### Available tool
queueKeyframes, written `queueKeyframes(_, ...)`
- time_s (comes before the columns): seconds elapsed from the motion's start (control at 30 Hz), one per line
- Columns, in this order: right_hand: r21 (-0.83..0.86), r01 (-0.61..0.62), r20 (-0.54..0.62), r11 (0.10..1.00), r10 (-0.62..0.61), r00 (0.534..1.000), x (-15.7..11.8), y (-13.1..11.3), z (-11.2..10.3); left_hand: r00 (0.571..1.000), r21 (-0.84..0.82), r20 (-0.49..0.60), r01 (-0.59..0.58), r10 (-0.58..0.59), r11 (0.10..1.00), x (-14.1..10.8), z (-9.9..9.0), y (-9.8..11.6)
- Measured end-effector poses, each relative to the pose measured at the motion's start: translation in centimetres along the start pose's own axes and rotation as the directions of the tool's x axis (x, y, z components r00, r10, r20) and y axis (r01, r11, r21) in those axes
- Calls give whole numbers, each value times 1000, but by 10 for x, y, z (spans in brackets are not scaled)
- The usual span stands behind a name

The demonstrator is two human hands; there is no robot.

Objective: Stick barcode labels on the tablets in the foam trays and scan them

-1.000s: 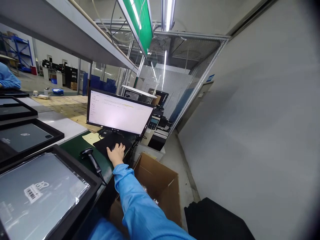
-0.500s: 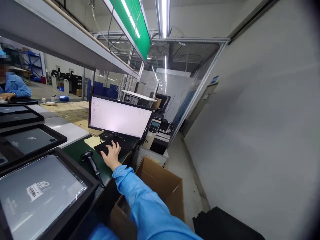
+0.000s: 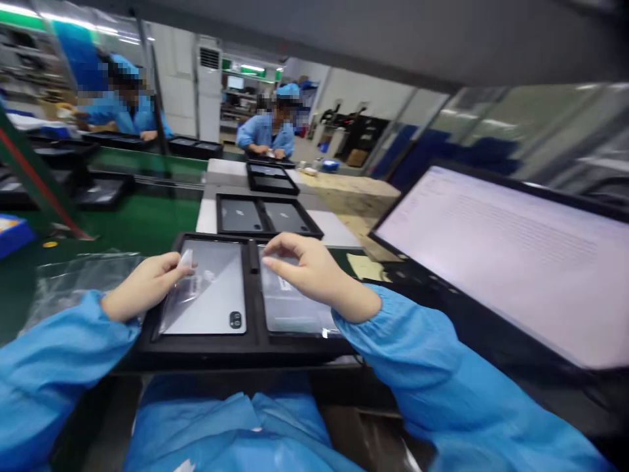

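Note:
My left hand [image 3: 147, 282] pinches a clear plastic film [image 3: 187, 269] at the upper left of a grey tablet [image 3: 216, 295]. The tablet lies face down, its camera block at the lower right corner. Over a second tablet [image 3: 289, 314], in clear plastic with a white label, hovers my right hand [image 3: 309, 269]. Its thumb and forefinger are curved, with a small gap between the tips. Both tablets rest side by side in a black tray [image 3: 253, 341]; my right hand partly covers the second one.
Crumpled clear bags [image 3: 88, 275] lie left of the tray. Further trays [image 3: 314, 229] with tablets stand beyond it. On the right is a monitor [image 3: 491, 255], with a yellow paper [image 3: 366, 267] near it. Two co-workers in blue sit across the benches. A shelf [image 3: 344, 39] hangs overhead.
The view has swung left from the monitor to the tray. My right hand has left the dark mat by the monitor and is over the right tablet. My left hand has come into view, holding film.

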State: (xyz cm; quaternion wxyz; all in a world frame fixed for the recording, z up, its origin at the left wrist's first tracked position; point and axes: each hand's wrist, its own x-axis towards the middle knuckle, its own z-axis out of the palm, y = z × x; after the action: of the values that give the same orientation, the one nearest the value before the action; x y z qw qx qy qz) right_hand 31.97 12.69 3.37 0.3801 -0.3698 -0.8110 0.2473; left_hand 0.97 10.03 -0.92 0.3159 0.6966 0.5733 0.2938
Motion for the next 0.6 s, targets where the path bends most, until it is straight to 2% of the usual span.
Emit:
queueKeyframes(0.03,65,-116,151,991,105,983,4,-1,17,994,-174,-62,77,-89,982,-3,-3,-6)
queueKeyframes(0.1,93,-324,393,941,265,881,12,-1,50,971,-437,-125,130,-203,890,-12,-3,-14)
queueKeyframes(0.13,89,-404,456,910,323,829,17,-1,65,964,-501,-144,123,-223,857,-17,-1,-17)
queueKeyframes(0.2,94,-530,487,843,425,763,29,-1,92,959,-548,-184,81,-215,833,-26,5,-20)
queueKeyframes(0.27,122,-617,458,778,507,730,39,-2,113,957,-554,-224,33,-187,832,-32,12,-23)
queueKeyframes(0.37,124,-660,405,741,570,715,49,-4,134,951,-510,-276,-24,-137,860,-35,23,-25)
queueKeyframes(0.5,115,-647,356,754,577,735,49,0,148,945,-493,-315,-89,-82,866,-33,26,-30)
queueKeyframes(0.53,140,-641,350,755,567,745,47,2,150,929,-528,-355,-110,-101,842,-33,21,-32)
queueKeyframes(0.57,166,-632,345,757,555,757,46,4,151,886,-565,-442,-156,-137,810,-33,13,-36)
queueKeyframes(0.6,184,-620,341,763,542,768,44,7,152,820,-579,-545,-216,-176,786,-34,1,-40)
